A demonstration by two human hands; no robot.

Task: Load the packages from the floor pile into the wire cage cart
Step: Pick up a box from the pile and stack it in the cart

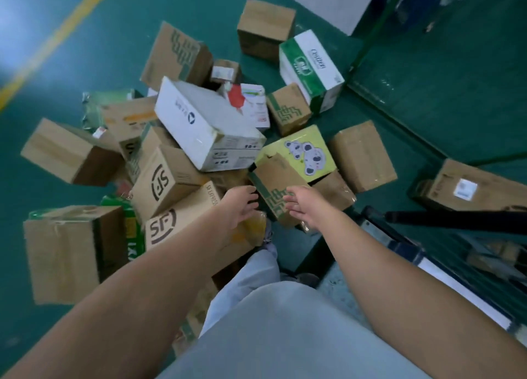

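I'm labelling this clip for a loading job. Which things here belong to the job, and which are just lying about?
Part of the job:
left hand and right hand, both open, reaching down
brown box with green print between them
white box
koala box
wire cart
box in the cart

Just there:
yellow floor line
grey sheet

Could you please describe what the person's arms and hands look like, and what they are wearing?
Both arms are bare from as far up as the view shows down to the left hand and the right hand: no sleeves, gloves, watch or rings show. Below them are light grey-blue trousers.
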